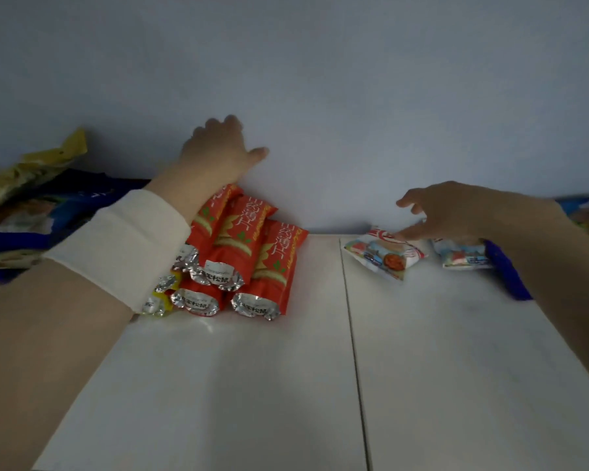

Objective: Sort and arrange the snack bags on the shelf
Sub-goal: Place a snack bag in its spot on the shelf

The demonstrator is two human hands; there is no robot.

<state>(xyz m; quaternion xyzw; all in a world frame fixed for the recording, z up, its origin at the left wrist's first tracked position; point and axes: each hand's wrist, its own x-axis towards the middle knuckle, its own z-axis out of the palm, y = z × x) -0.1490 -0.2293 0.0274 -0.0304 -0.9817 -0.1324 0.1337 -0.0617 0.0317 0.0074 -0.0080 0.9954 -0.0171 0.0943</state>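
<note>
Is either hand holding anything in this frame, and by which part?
Nothing is held. The left hand is raised above the red bags, empty. The right hand, fingers spread, only touches the white bag at its top edge.

shelf (pixel 320 368) front bare; red bags (pixel 252 253) block back left, white packets (pixel 385 256) back right.

My left hand (pixel 218 154) hung loosely curled above the stack of red snack bags (pixel 242 246) against the wall (pixel 320 79), holding nothing. My right hand (pixel 456 212) was spread over a white snack bag (pixel 381 256) on the shelf (pixel 218 385), one finger touching its top edge; a second white bag (pixel 463 258) lay just beside.
</note>
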